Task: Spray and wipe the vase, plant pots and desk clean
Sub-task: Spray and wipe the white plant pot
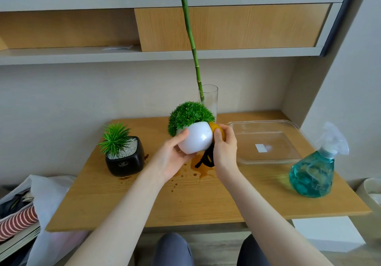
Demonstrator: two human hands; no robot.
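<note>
The left hand point(175, 154) cups a round white plant pot point(195, 139) from below and from the left, fingers curled round its side, and holds it lifted above the middle of the wooden worktop point(206, 199), tilted so that its green ball of foliage point(189, 117) leans to the far left. The right hand point(224, 148) grips an orange cloth point(217, 131) and presses it against the pot's right side; a dark strip point(206, 156) hangs down from that hand toward the worktop.

Under the hands, brown liquid point(201, 167) lies in a puddle on the worktop, with small drops scattered nearer and to the left. On the left stands a black square pot point(125, 159) with white pebbles and a spiky green plant point(115, 139); brown splashes lie just beside its base. At the far middle, behind the lifted pot, a clear glass vase point(211, 100) stands upright with a long green stalk point(190, 38) rising out of it past the shelves. To the right lies a clear plastic tray point(268, 158) with a white label on its floor, and nearer on the right stands a spray bottle point(315, 170) of blue-green liquid, well apart from both hands.

Off the worktop's near left edge sit a white bag point(47, 185) and a red-striped roll point(18, 220).
</note>
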